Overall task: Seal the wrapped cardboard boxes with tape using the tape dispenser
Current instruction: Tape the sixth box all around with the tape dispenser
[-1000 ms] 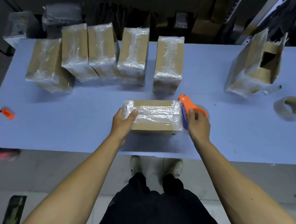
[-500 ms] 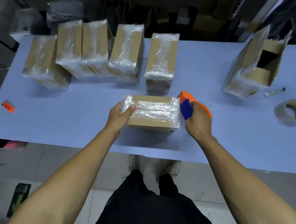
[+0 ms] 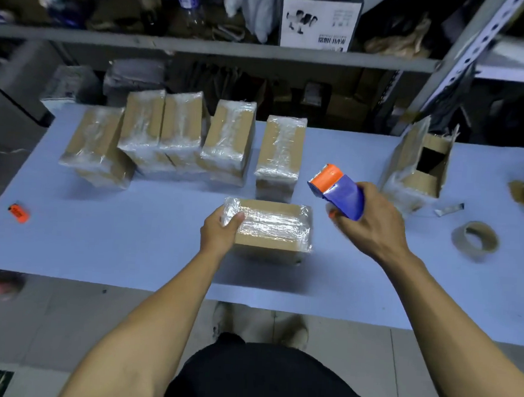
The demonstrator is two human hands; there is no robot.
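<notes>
Table (image 3: pixel 98 249): a pale blue top is carrying everything; more of the shelving (image 3: pixel 202 46) behind it is showing than a second ago.
Row of boxes (image 3: pixel 185 132): five plastic-wrapped cardboard boxes are standing along the far edge, as before.
Open box (image 3: pixel 410 164): a torn wrapped carton is sitting at the far right, well apart from the row.
Wrapped box (image 3: pixel 271 226): it is lying flat near the front edge, in the same spot as earlier.
Left hand (image 3: pixel 218 232): it is gripping the wrapped box's left end, thumb on top, unchanged.
Right hand (image 3: pixel 372 223): it is clamping its fingers round the tape dispenser (image 3: pixel 336 189), which is now lifted up and right, clear of the box it was touching half a second ago.
Tape roll (image 3: pixel 474 240): a brown roll is lying to the right.
Orange item (image 3: pixel 18 213): it is lying at the left; its dark print is too small to read.
Writing: a white carton (image 3: pixel 319 20) on the shelf is bearing a barcode and unreadable text.
</notes>
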